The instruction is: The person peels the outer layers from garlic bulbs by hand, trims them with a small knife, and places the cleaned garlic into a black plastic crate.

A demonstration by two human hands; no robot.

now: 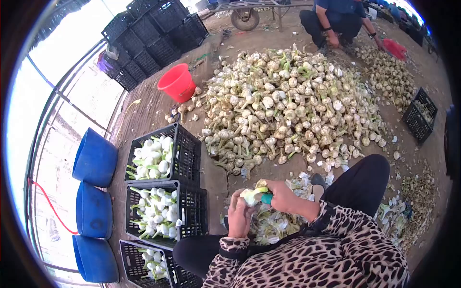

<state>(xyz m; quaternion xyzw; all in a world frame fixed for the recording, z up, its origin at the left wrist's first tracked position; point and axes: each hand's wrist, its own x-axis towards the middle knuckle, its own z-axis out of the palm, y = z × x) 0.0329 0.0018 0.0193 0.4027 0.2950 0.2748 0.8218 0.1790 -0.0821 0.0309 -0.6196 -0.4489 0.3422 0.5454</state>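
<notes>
My left hand [237, 217] is closed around a pale garlic bulb [248, 197], held in front of my knees. From the other side, my right hand [285, 197] grips the same bulb at its yellowish-green stalk end. A small teal-green piece [266, 198] shows at the right thumb, against the bulb; I cannot tell whether it is a thumb cover or a tool's handle. Peeled skins [276, 225] lie on the ground below my hands. Beyond them rises a big heap of unpeeled garlic [288, 105].
On the left, black crates [192, 158] hold cleaned white garlic, beside several blue tubs [94, 209]. A red bucket [177, 84] stands near the heap, with stacked black crates [153, 36] behind. Another person [338, 21] crouches at the back right. A black crate [420, 115] sits far right.
</notes>
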